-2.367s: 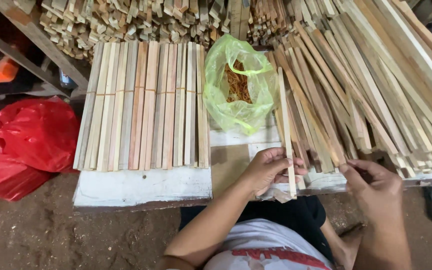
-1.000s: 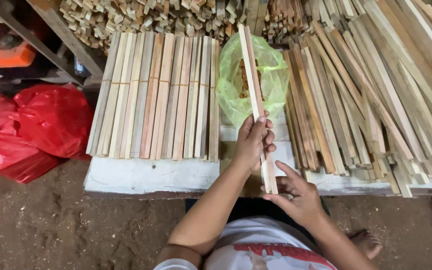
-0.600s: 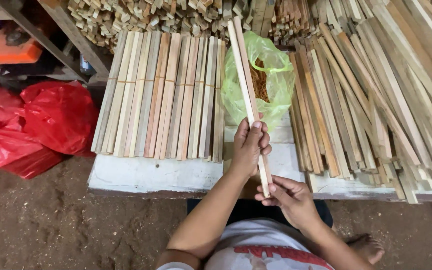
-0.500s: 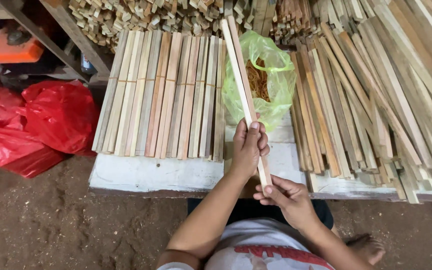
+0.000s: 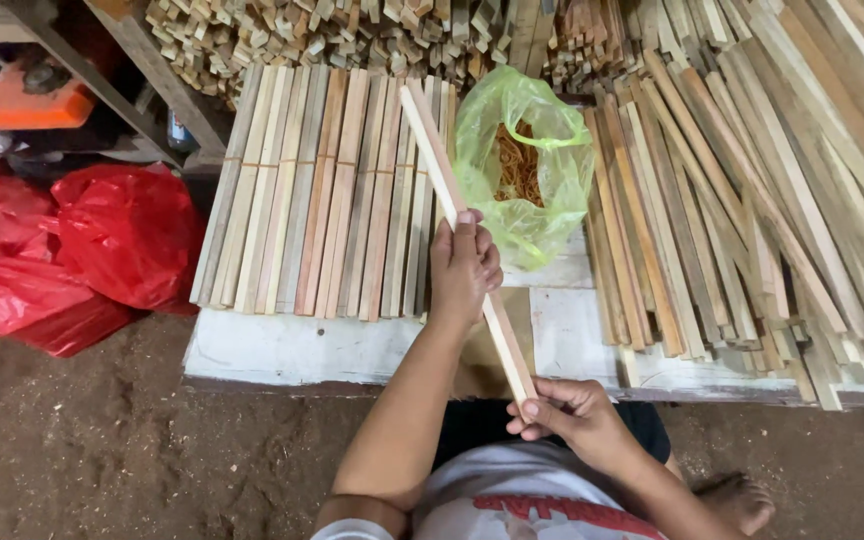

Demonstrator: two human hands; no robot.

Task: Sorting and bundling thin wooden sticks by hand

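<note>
I hold a bundle of thin pale wooden sticks [image 5: 442, 180] slanted over the white table [image 5: 282, 350]. My left hand [image 5: 464, 268] grips the bundle around its middle. My right hand [image 5: 567, 415] pinches its near end just off the table's front edge. The bundle's far end lies over the right side of a flat row of bundled sticks [image 5: 322, 190]. A green plastic bag [image 5: 527, 165] with orange rubber bands inside sits open just right of my left hand.
A loose heap of long sticks [image 5: 752, 200] covers the table's right side. Short wood offcuts [image 5: 302, 30] are piled at the back. Red plastic bags [image 5: 82, 250] lie on the dirt floor at left, beside an orange object [image 5: 32, 100].
The stick bundle has swung left, away from the green bag, toward the flat row. My left hand moved up to its middle and my right hand took the near end.
</note>
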